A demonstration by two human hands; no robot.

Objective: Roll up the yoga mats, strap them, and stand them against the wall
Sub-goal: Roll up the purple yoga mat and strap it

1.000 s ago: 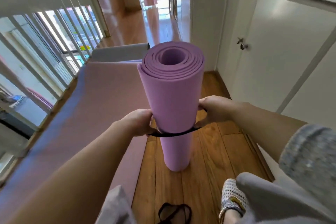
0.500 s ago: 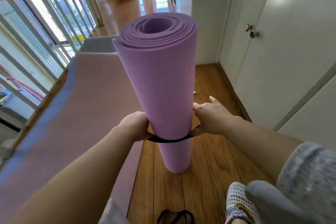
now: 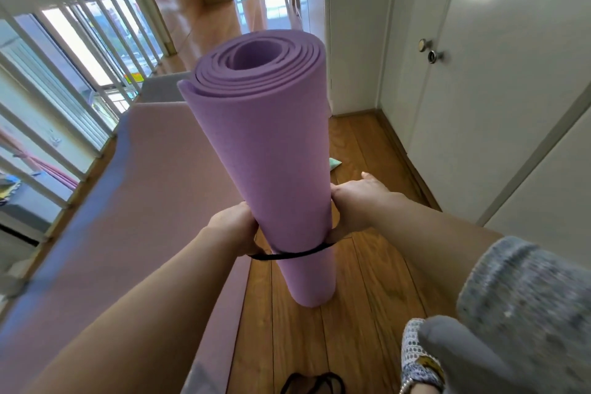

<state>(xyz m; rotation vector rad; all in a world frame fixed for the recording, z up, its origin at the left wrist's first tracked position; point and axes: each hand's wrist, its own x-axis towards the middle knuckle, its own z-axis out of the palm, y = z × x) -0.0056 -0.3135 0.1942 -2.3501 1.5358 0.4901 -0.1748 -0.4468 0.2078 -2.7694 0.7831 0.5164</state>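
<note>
A rolled purple yoga mat stands upright on the wooden floor in front of me, its spiral end facing up. A black strap circles its lower part. My left hand grips the mat and strap on the left side. My right hand presses the mat's right side, fingers partly spread, thumb by the strap. A pink yoga mat lies flat and unrolled on the floor to the left. A grey mat lies beyond it.
White closet doors line the right wall. A white railing runs along the left. Another black strap lies on the floor by my slipper. A small green item sits behind the roll.
The roll has shifted a little to the right and nearer the closet. The strap has slid lower down the mat. My right hand's fingers have spread out.
</note>
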